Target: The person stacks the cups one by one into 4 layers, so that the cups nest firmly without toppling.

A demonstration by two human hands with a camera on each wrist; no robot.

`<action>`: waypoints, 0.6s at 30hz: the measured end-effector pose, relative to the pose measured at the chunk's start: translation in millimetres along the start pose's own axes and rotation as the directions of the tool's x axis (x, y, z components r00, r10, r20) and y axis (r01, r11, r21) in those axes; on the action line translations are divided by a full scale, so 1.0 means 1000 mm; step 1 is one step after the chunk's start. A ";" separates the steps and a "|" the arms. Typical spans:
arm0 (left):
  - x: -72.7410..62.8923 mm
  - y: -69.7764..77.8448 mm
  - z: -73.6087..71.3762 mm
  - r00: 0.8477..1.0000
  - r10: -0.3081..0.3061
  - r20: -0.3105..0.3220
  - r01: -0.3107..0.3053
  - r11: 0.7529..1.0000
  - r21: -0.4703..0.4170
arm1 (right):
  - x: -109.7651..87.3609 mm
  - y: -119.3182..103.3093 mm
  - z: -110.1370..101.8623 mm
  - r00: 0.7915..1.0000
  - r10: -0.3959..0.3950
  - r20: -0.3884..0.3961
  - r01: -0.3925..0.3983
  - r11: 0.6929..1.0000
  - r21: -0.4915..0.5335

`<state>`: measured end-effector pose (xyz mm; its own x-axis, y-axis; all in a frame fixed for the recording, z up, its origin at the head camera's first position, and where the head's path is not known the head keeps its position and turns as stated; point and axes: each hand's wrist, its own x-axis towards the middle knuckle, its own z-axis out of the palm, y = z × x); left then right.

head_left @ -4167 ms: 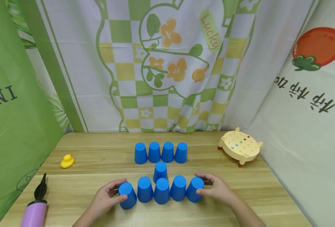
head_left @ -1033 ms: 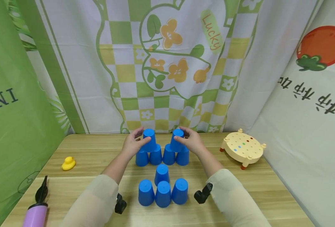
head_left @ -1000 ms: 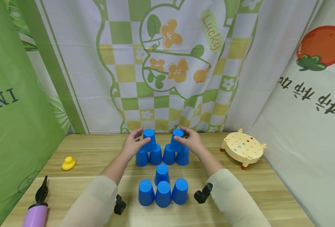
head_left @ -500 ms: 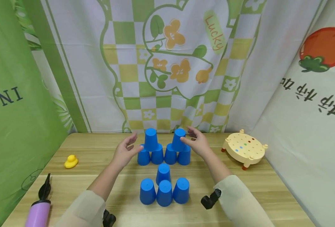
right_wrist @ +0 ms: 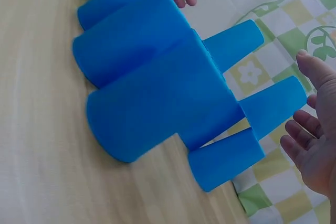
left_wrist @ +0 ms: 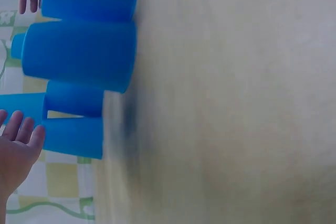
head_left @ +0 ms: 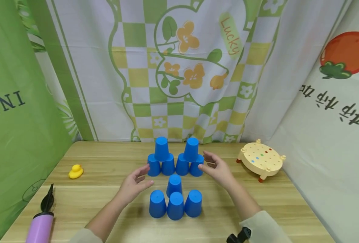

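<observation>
Several blue cups stand upside down in a back row, with one upside-down cup (head_left: 161, 149) bridging the left pair and another cup (head_left: 191, 149) bridging the right pair. Closer to me, three cups form a front row, its middle cup (head_left: 175, 206) just ahead of a single cup (head_left: 174, 185). My left hand (head_left: 132, 186) hovers left of that single cup, fingers loosely extended and holding nothing. To the right of the back row is my right hand (head_left: 217, 168), its fingers relaxed and apart. Both hands also show beside the cups in the wrist views.
A yellow rubber duck (head_left: 76, 171) sits at the left of the wooden table (head_left: 106, 195). In the near left corner lies a purple hand pump (head_left: 40, 226) with a black end. A cream round pegged stool-like toy (head_left: 260, 160) stands at the back right, before the curtain.
The outer two front-row cups were gripped, carried back and set on the back row. Both hands have since let go, moved apart and drawn back toward me.
</observation>
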<state>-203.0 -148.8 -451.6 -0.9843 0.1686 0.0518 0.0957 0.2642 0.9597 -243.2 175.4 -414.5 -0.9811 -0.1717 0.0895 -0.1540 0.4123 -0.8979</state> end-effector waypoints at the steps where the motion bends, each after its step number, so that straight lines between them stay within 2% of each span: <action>1: -0.002 -0.001 0.002 1.000 -0.003 0.005 0.003 1.000 -0.005 | -0.003 0.001 0.001 1.000 -0.005 0.004 0.005 1.000 0.005; 7: -0.014 -0.009 0.015 0.999 -0.006 0.049 0.009 0.999 -0.047 | -0.020 0.010 0.008 0.998 -0.037 0.041 0.037 0.999 0.002; 14: -0.022 -0.019 0.022 0.995 0.004 0.103 0.002 0.999 -0.052 | -0.038 0.020 0.014 0.989 -0.055 0.135 0.058 0.998 -0.021; 18: -0.024 -0.022 0.023 0.992 0.005 0.127 0.003 0.998 -0.057 | -0.045 0.024 0.017 0.977 -0.067 0.201 0.073 0.997 -0.026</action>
<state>-178.0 -136.6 -480.9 -0.9572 0.2887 0.0209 0.0845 0.2097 0.9741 -201.1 177.7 -447.6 -0.9249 -0.3753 0.0606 -0.2284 0.4214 -0.8776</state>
